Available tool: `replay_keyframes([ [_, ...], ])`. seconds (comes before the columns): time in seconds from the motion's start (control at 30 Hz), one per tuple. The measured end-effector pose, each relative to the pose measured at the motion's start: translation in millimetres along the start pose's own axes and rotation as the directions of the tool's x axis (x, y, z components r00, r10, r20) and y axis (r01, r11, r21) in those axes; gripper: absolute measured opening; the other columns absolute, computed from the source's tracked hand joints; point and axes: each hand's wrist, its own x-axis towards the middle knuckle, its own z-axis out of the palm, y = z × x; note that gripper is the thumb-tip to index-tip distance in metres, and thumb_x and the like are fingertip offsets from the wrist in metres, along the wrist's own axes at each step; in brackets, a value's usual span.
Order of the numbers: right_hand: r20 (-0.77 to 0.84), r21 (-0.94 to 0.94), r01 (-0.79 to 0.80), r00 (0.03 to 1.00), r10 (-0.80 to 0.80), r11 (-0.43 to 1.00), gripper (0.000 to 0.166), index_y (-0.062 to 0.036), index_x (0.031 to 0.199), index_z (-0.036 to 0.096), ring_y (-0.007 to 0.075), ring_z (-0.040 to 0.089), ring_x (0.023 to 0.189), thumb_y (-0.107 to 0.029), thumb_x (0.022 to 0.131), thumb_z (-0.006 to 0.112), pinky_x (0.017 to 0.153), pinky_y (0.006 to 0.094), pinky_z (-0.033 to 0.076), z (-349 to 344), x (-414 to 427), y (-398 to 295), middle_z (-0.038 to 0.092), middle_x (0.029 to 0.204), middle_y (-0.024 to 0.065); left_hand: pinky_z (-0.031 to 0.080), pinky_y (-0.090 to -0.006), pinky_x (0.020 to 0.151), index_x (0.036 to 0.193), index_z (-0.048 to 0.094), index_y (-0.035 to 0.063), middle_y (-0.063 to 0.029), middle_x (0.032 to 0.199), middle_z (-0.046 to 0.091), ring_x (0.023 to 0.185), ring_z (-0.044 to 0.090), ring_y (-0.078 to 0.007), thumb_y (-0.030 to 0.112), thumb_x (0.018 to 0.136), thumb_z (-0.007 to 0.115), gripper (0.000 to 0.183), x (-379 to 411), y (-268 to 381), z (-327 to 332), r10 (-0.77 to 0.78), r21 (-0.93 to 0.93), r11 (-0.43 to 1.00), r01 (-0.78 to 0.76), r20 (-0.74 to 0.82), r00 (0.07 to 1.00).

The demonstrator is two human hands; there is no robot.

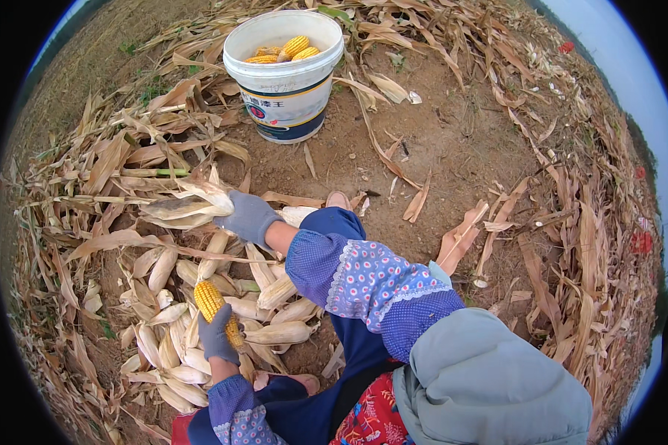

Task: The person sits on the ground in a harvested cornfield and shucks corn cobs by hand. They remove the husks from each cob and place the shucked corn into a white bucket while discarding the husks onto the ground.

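Observation:
My left hand [218, 335], in a grey glove, is closed around a bare yellow ear of corn [209, 300], held upright with its tip towards the bucket. Farther up, my right hand [249, 217], also gloved, grips the base of a bunch of pale corn husk [186, 208] whose leaves spread to the left. Beneath and beside both hands lies a heap of ears in pale husks [186, 361]. A white plastic bucket [289, 119] with a printed label stands upright beyond my right hand, with several yellow ears [295, 47] inside.
Dry corn stalks and leaves [106, 161] lie to the left and behind the bucket. Another band of dry stalks [568, 267] runs down the right side. Brown soil [451, 139] shows between. My shoes [339, 200] are beside the heap. Grey cloth [495, 378] covers the lower right.

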Motion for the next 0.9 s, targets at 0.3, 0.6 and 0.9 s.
replay_keyframes([
  [0.3, -0.553, -0.205, -0.365, 0.809, 0.200, 0.908, 0.049, -0.0047, 0.104, 0.055, 0.0391, 0.060, 0.092, -0.043, 0.074, 0.065, 0.077, 0.0440, 0.047, -212, -108, 145, 0.062, 0.096, 0.0235, 0.048, -0.0302, 0.043, 0.107, 0.048, 0.0049, -0.0075, 0.076, 0.057, 0.053, 0.056, -0.0195, 0.015, 0.075, 0.068, 0.039, -23, 24, 11, 0.028, -0.177, 0.984, -0.012, 0.089, 0.996],
  [0.6, -0.764, -0.112, -0.980, -0.020, 0.645, -0.164, 0.075, -0.0020, 0.121, 0.050, 0.0342, 0.053, 0.111, -0.036, 0.059, 0.075, 0.094, 0.0351, 0.044, -323, -409, 273, 0.054, 0.119, 0.0244, 0.049, -0.0263, 0.052, 0.119, 0.045, 0.0020, -0.0076, 0.089, 0.057, 0.065, 0.058, -0.0164, 0.015, 0.071, 0.070, 0.055, -57, 45, 31, 0.189, -0.063, 0.982, -0.180, 0.203, 0.961],
  [0.9, -0.333, -0.074, 0.096, 0.936, -0.116, 0.993, 0.044, -0.0061, 0.121, 0.051, 0.0172, 0.060, 0.089, -0.018, 0.080, 0.065, 0.080, 0.0297, 0.049, -197, -129, 87, 0.060, 0.107, 0.0115, 0.048, -0.0295, 0.080, 0.121, 0.045, -0.0041, -0.0139, 0.107, 0.059, 0.092, 0.059, -0.0192, 0.023, 0.059, 0.077, 0.075, -35, 17, 34, 0.343, 0.434, 0.790, -0.433, 0.273, 0.899],
])
